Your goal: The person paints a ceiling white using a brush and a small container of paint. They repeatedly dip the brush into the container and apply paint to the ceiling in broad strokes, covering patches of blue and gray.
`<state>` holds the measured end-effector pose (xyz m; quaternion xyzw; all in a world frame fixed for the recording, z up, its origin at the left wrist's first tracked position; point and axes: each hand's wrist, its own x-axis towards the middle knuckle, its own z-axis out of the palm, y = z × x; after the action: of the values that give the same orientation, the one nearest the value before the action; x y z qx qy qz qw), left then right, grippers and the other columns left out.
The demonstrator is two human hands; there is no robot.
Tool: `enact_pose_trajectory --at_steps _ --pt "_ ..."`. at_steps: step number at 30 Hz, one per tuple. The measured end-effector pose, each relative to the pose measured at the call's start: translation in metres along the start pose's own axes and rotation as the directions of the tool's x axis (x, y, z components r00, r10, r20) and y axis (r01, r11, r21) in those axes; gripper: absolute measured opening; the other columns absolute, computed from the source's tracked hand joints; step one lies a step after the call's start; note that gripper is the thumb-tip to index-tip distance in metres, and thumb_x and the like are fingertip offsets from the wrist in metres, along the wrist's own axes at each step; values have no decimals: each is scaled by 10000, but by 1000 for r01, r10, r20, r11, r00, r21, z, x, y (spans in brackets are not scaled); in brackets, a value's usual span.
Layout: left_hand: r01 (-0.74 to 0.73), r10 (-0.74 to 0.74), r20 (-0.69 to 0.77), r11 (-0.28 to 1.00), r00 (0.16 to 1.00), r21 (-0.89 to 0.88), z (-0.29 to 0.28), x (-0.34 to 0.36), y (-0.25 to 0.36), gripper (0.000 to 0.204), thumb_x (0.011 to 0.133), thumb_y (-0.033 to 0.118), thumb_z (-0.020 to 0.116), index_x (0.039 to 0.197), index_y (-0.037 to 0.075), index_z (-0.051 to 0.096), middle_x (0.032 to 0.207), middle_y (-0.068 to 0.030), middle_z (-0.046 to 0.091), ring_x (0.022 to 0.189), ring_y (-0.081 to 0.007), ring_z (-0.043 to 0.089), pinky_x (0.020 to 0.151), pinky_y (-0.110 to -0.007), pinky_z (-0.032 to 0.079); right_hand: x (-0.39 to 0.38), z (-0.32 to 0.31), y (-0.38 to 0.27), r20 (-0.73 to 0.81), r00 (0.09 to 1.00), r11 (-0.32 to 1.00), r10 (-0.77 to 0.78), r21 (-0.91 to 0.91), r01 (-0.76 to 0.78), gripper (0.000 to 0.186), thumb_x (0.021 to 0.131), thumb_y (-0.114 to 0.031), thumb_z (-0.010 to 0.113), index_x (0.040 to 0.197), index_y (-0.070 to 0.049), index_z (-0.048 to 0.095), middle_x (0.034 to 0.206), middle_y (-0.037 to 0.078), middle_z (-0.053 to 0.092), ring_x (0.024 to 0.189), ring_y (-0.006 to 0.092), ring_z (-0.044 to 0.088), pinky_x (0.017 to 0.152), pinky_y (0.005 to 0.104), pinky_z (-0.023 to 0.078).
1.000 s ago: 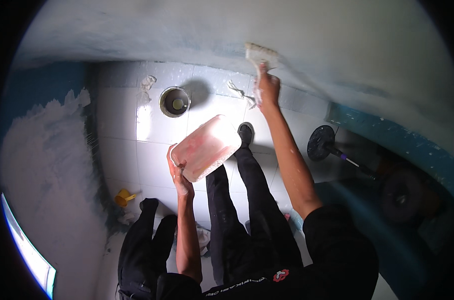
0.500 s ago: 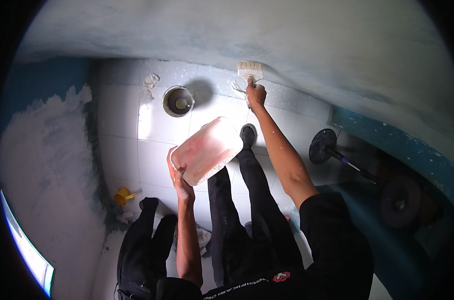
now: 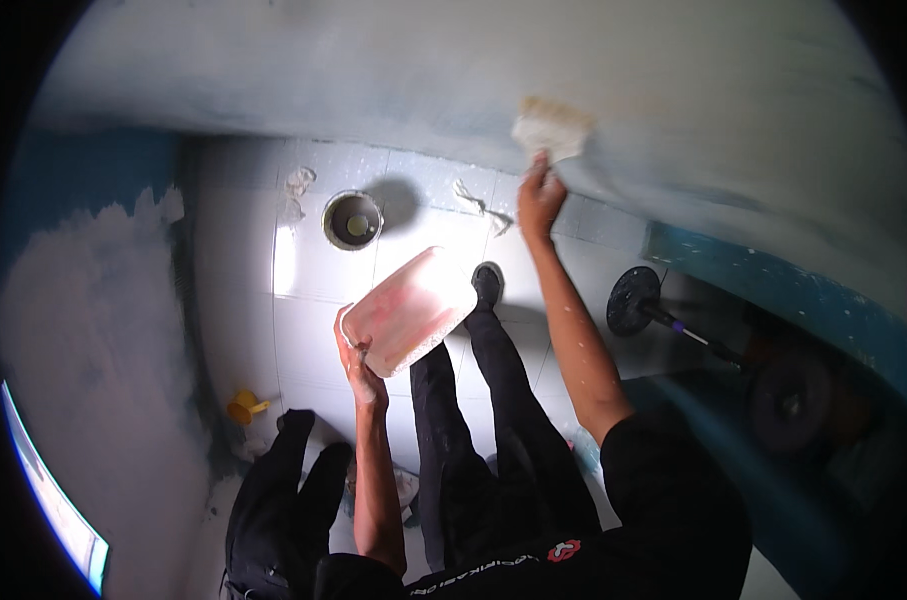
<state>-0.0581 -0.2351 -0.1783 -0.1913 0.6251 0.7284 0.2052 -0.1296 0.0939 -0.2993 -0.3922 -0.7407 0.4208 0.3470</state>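
My left hand (image 3: 361,365) is closed on the near left end of a shallow white rectangular tray (image 3: 410,310) with pinkish residue inside, held over my legs. My right hand (image 3: 540,205) grips a wide, pale-bristled paintbrush (image 3: 551,128) against the low part of the patchy grey-white wall (image 3: 393,70), slightly blurred. Below that wall, a round bucket (image 3: 344,208) stands on the white tiled floor (image 3: 233,270), with a crumpled white rag (image 3: 473,205) to its right.
A yellow scoop (image 3: 241,406) lies at lower left, beside another person's black-trousered legs (image 3: 283,470). A half-whitened blue wall (image 3: 83,300) rises on the left. At right are a blue ledge (image 3: 733,280), a black disc (image 3: 628,300) on a pole and dim objects behind it.
My right hand with the brush dropped toward the wall's foot half a second ago, then rose again to the right along the wall. My left hand and tray are nearly unchanged.
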Motion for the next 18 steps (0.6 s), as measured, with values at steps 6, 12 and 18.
enact_pose_trajectory --at_steps 6,12,18 --pt "-121 117 65 991 991 54 1 -3 13 743 844 463 641 1420 60 400 1352 -122 464 1304 -273 442 1081 -432 370 -25 4 56 287 773 802 566 -409 -435 708 971 -588 459 790 51 705 710 247 686 699 411 699 665 486 531" --pt "-166 167 71 986 983 -8 0 -26 6 729 851 482 633 1412 76 406 1343 -115 469 1311 -263 443 1084 -433 375 20 -130 -143 293 879 897 376 124 -425 574 983 -508 579 604 -78 546 498 -10 493 396 85 450 375 286 324" --pt "-169 171 30 983 985 -71 9 -41 8 729 823 388 652 1415 51 394 1331 -129 486 1283 -273 455 1095 -404 354 8 -83 -88 111 993 999 39 12 -41 489 1024 -358 516 727 14 626 515 153 559 462 301 572 512 427 453"
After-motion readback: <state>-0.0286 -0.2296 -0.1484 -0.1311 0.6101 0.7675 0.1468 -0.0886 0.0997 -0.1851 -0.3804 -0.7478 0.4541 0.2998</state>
